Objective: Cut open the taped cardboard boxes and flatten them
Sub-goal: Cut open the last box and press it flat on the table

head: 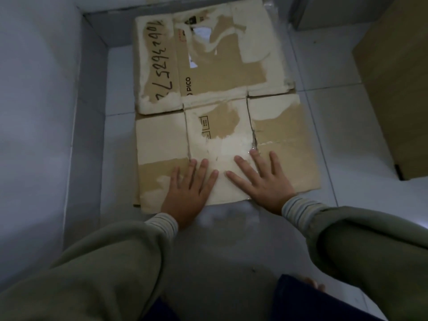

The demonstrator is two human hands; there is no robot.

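Box: flattened on the floor, 12 o'clock from me.
Left hand: spread flat — pressing the near flap down.
Right hand: same, palm down, gripping nothing.

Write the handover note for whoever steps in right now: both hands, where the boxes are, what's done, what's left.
Left hand: open, fingers straight, palm pressing the near edge of the flattened box.
Right hand: open, pressing the same near edge, beside the left hand; no grip on anything.
Flattened box: lies spread on the tiled floor against the wall corner, flaps opened out, bits of tape still on it.
Second box: stands at the right, not flattened; whether it is taped cannot be told.
Done: this box is cut open and laid flat.
Left: finish pressing it down, then probably deal with the standing box. No cutter in view.
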